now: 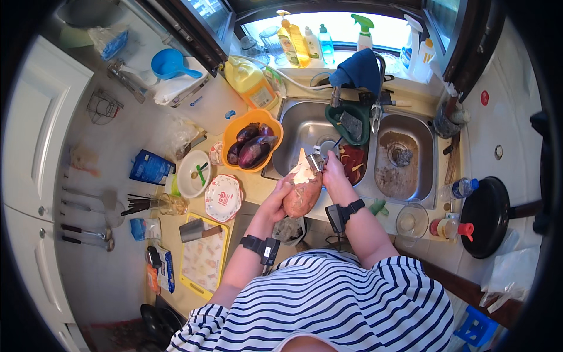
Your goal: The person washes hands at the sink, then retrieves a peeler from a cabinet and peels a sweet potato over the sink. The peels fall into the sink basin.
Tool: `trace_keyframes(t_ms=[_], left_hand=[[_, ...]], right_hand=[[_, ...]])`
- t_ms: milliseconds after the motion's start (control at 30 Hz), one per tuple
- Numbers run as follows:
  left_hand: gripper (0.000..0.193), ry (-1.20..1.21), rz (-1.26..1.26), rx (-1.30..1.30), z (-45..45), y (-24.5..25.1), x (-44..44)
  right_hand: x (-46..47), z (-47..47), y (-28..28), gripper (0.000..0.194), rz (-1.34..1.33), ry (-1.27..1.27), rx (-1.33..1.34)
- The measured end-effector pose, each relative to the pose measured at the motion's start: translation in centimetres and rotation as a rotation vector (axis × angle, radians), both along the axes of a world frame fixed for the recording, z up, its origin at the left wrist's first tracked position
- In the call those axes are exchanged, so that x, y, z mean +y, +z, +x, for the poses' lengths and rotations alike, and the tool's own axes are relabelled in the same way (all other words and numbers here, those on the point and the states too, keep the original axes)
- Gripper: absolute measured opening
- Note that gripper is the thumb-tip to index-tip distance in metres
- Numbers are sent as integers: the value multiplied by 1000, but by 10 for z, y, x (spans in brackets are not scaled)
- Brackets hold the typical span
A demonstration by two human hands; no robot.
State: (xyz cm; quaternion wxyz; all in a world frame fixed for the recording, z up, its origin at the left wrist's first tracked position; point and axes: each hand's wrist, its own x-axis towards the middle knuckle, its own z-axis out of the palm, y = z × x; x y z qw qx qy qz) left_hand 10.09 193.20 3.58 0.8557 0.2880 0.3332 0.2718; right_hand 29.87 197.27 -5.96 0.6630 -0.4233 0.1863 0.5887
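Observation:
A large sweet potato [301,198] is gripped from its left side in my left hand [278,200]. Its far, tapering end is bare of skin and shows pale flesh, while the thick near end keeps its reddish skin. My right hand [333,169] holds a peeler [315,163], whose metal head lies against the peeled part. Both hands are over the near edge of the left sink basin [299,119]. Beneath and beyond the right hand, a dark red item [352,160] with peelings on it lies in that basin; I cannot tell what it is.
An orange basin [276,121] of eggplants stands left of the sink. Further left are a white bowl [187,176], a patterned plate [223,198] and a cleaver [192,230] on a yellow-edged cutting board [200,264]. A green strainer [357,136] hangs beneath the faucet. A glass bowl [412,220] sits right.

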Motion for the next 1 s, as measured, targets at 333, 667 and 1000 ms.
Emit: trace_keyframes(t_ms=[333,667,1000], left_hand=[[61,79,113,153,12,2,-1],[60,10,122,147,4,-2,-3],[61,114,-103,92,8,-20,9]], right_hand=[[-10,20,49,33,178,41,-487],[-6,41,26,35,-5,-2,-1053],[-2,10,22,26,251,-18,-801]])
